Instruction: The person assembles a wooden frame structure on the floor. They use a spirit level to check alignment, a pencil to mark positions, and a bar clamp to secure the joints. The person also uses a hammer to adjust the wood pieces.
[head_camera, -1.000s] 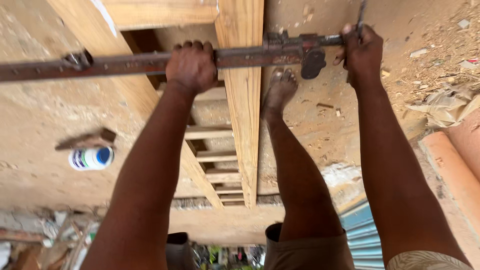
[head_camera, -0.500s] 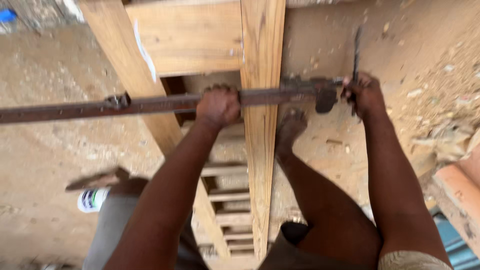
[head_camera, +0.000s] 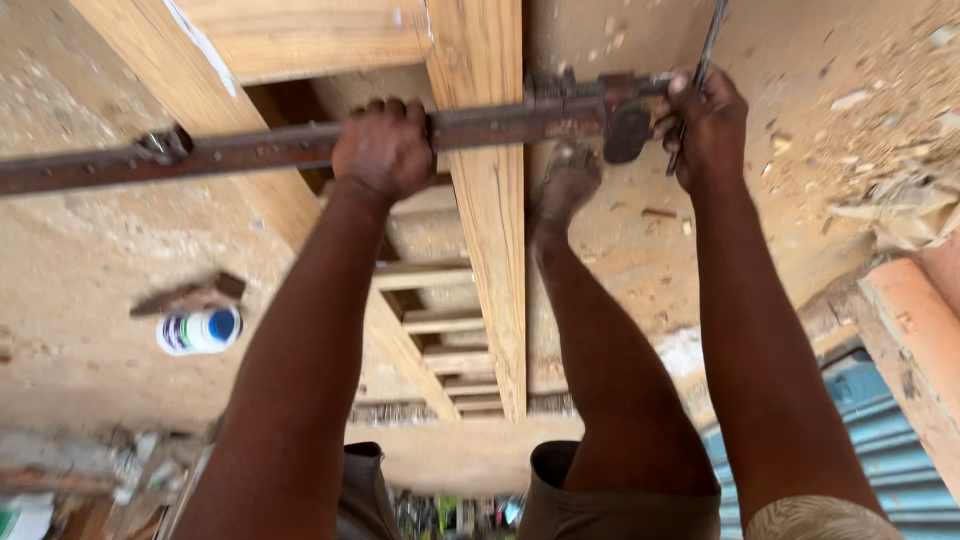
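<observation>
That rusty bar clamp (head_camera: 250, 150) looks heavy and stiff, so left hand (head_camera: 385, 150) wrapped tight mid-bar and right hand (head_camera: 710, 120) fisted round the screw handle (head_camera: 700, 70) seems right.

A long bar clamp (head_camera: 250, 150) lay across the wooden frame (head_camera: 480, 200), which rested on the floor (head_camera: 80, 270). A bottle (head_camera: 200, 330) lay left of the frame, just below what seemed a wood scrap (head_camera: 185, 295).
</observation>
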